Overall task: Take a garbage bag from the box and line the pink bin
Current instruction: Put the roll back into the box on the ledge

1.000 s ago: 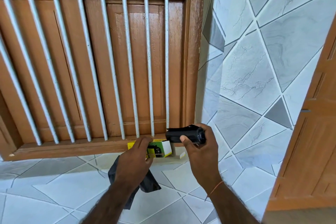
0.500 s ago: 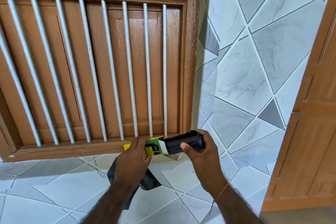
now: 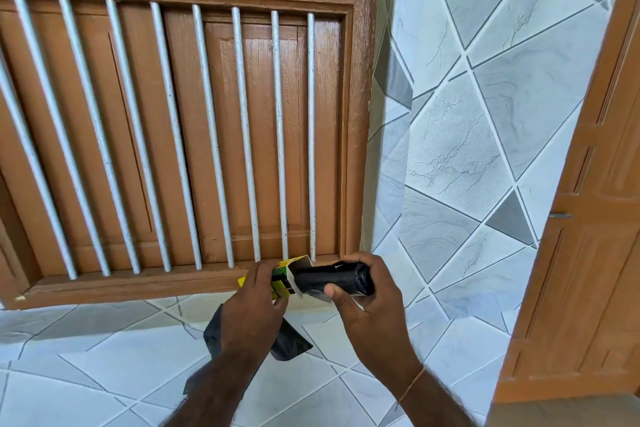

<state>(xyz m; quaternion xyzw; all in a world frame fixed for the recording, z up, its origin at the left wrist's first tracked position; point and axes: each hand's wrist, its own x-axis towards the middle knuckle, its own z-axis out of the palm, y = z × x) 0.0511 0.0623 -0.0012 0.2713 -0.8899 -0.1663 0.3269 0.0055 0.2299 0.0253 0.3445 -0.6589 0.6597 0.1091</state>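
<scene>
Two hands, left (image 3: 254, 305) gripping box (image 3: 282, 282), right (image 3: 367, 305) holding bag roll (image 3: 332, 279) lying sideways

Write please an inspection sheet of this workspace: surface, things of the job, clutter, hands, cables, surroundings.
Surface: pale grey tiled floor with diagonal lines.
Job's things: yellow-green cardboard box, flap open; black roll of garbage bags, one end in the box mouth; loose black garbage bag hanging below the left hand. Pink bin: not in view.
Clutter: nothing seen.
Hands: left hand holds the box; the bag's grip is hidden. Right hand grips the roll.
Cables: nothing seen.
Surroundings: brown wooden window frame with grey metal bars; grey tiled wall; brown wooden door at right.
</scene>
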